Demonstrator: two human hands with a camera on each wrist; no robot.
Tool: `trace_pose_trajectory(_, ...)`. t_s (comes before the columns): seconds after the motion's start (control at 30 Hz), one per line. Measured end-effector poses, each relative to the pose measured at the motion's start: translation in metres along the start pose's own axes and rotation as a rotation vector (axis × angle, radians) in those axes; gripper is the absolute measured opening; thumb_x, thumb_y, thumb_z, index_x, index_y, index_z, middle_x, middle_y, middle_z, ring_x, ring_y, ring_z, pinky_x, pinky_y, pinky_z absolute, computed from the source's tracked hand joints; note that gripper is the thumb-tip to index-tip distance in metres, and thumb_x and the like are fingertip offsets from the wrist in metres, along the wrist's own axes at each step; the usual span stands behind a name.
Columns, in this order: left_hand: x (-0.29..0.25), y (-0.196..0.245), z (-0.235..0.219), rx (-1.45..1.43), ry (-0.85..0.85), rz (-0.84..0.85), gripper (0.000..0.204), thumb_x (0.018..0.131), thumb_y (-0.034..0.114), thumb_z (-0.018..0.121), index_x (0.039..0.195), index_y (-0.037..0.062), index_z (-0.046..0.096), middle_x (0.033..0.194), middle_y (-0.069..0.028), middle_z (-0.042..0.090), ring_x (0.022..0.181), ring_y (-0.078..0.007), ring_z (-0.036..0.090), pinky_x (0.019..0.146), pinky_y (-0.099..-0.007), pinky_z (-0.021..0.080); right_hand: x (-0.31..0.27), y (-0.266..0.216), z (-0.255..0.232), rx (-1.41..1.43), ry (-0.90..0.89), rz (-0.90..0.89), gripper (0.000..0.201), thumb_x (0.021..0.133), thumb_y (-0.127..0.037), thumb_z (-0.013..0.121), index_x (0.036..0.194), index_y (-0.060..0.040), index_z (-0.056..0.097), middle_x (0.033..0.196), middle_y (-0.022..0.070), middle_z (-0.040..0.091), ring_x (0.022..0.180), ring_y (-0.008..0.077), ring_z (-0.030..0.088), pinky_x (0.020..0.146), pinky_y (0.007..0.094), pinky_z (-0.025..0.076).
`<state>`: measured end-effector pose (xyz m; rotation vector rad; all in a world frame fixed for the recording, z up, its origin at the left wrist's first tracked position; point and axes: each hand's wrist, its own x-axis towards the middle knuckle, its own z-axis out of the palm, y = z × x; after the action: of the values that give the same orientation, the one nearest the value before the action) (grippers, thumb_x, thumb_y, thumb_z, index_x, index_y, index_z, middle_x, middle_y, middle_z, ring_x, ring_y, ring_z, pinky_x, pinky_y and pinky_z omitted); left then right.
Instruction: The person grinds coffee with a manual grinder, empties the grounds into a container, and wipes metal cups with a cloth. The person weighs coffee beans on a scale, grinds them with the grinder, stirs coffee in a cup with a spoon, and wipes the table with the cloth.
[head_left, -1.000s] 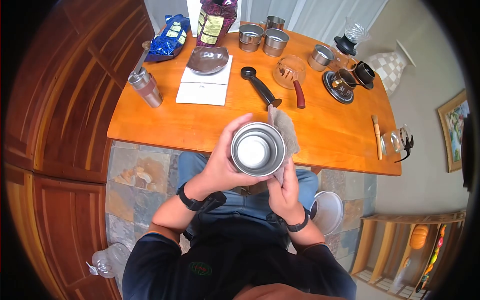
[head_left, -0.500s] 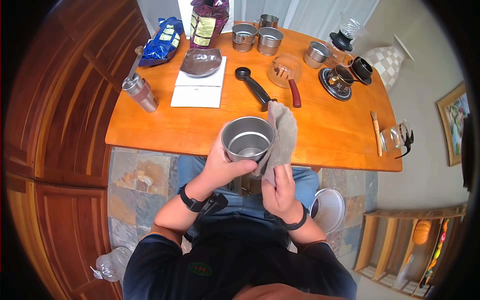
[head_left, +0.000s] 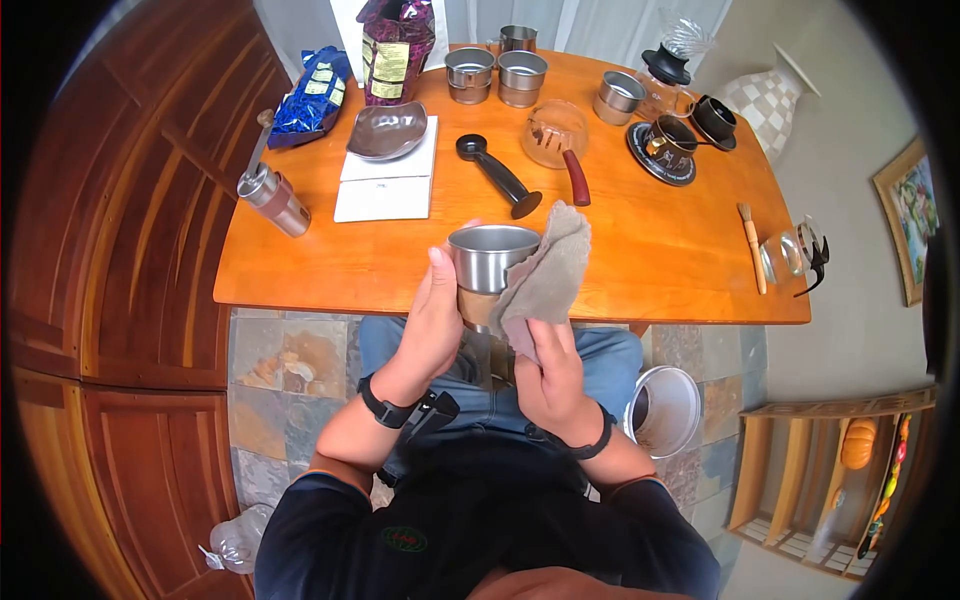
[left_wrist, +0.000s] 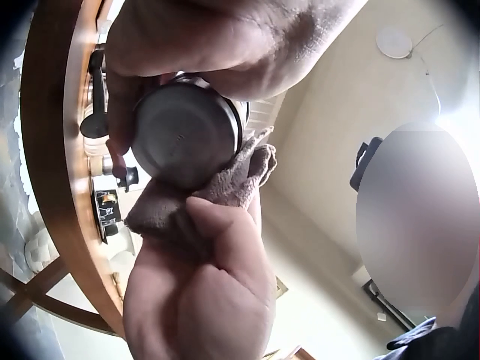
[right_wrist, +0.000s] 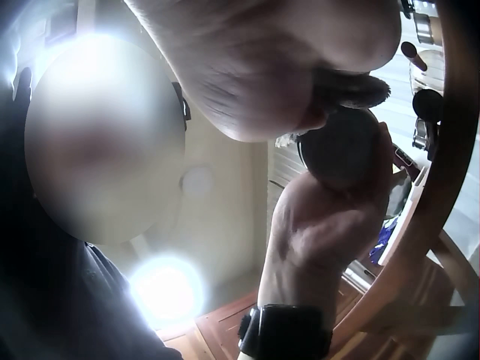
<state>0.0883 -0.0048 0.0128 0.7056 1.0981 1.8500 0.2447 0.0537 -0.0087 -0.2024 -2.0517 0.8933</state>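
Note:
A metal cup (head_left: 488,262) is held up over the table's near edge, its rim up and side facing me in the head view. My left hand (head_left: 432,318) grips it from the left, thumb near the rim. My right hand (head_left: 550,378) holds a grey-brown cloth (head_left: 552,270) against the cup's right side. That cloth covers part of the cup and the right fingertips. From below, the left wrist view shows the cup's flat base (left_wrist: 184,135) between the left hand and the bunched cloth (left_wrist: 161,210). The right wrist view also shows the dark base (right_wrist: 341,150).
On the wooden table (head_left: 330,270) stand a hand grinder (head_left: 275,200), a brown dish (head_left: 388,130), a black tamper-like scoop (head_left: 498,178), a glass pot with a red handle (head_left: 577,178) and several metal cups. A brush (head_left: 752,248) lies right. A white bin (head_left: 668,410) stands below.
The cup has tipped from its mouth facing the head camera to showing its side. The cloth has come round in front of the cup's right side with the right hand.

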Motion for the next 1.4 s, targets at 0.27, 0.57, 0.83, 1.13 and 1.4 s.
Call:
trace_pose_trajectory(0.27,-0.007,-0.017,-0.004,0.08,-0.096,0.135,0.072,0.097,0.047,0.066,0.143,0.0012,0.036,0.132,-0.0106,0.056,0.123,-0.0177,0.054,0.105,-0.0346,0.044,0.001,0.003,0.002,-0.087,-0.025,0.082,0.058,0.082,0.01,0.048,0.14,0.0076,0.046,0.138,0.0325,0.048,0.133,0.0534,0.044,0.112,0.0491,0.036)
trace_pose_trajectory(0.57,-0.006,-0.005,-0.006,-0.22,-0.206,-0.142,0.057,0.101,0.035,0.063,0.142,0.0012,0.04,0.134,-0.0089,0.056,0.122,-0.0151,0.054,0.105,-0.0325,0.043,-0.007,0.004,-0.004,-0.001,0.077,0.077,0.06,0.082,0.011,0.049,0.142,0.0082,0.044,0.14,0.0329,0.047,0.136,0.0494,0.043,0.111,0.0449,0.037)
trace_pose_trajectory(0.83,-0.002,-0.006,-0.005,-0.104,-0.097,-0.104,0.047,0.106,0.031,0.054,0.141,0.0021,0.041,0.133,-0.0089,0.055,0.123,-0.0136,0.051,0.105,-0.0321,0.043,0.007,-0.003,-0.008,-0.093,-0.067,0.018,0.061,0.076,0.014,0.05,0.137,0.0049,0.053,0.142,0.0308,0.048,0.138,0.0572,0.036,0.114,0.0548,0.033)
trace_pose_trajectory(1.13,-0.002,-0.012,-0.009,-0.029,-0.209,0.041,0.056,0.1,0.03,0.064,0.142,0.0021,0.04,0.133,-0.0079,0.055,0.124,-0.0152,0.052,0.106,-0.0336,0.044,-0.001,0.006,-0.003,-0.112,-0.008,0.037,0.052,0.079,0.012,0.05,0.131,0.0081,0.055,0.128,0.0298,0.054,0.121,0.0505,0.05,0.105,0.048,0.041)
trace_pose_trajectory(1.4,-0.002,-0.007,-0.016,-0.345,-0.276,-0.264,0.067,0.093,0.036,0.074,0.142,0.0014,0.042,0.134,-0.0088,0.057,0.125,-0.0157,0.054,0.105,-0.0343,0.045,0.0,-0.009,-0.003,-0.058,0.034,0.144,0.052,0.084,0.011,0.046,0.136,0.0094,0.049,0.126,0.0297,0.056,0.115,0.044,0.058,0.102,0.0413,0.044)
